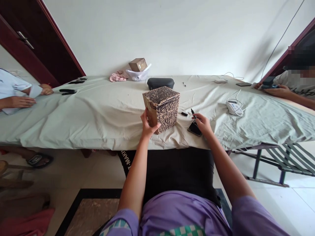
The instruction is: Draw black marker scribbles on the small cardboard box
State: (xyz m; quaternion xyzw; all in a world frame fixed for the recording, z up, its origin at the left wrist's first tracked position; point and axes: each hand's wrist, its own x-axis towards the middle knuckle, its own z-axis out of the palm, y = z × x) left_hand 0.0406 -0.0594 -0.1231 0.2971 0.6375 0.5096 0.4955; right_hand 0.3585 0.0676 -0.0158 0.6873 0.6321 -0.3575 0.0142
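Observation:
A cardboard box (167, 113) covered in dense black scribbled marks stands on the cloth-covered table in front of me. My left hand (149, 127) grips its lower left corner, thumb on the front face and fingers along the plain brown side. To the right, my right hand (203, 124) holds a black marker (193, 113), its dark tip pointing up and away from me, apart from the box. Between box and marker lies a small black cap (184, 114). Under the right hand is a dark smartphone (195, 128), partly covered by the fingers.
Behind the box sits a black case (160, 82). Farther back are a plastic bag (137, 74) with a small carton (137, 64) and a pink cloth (118, 76). A white corded device (234, 107) lies right. People sit at both ends; a folding stool (292, 157) stands below right.

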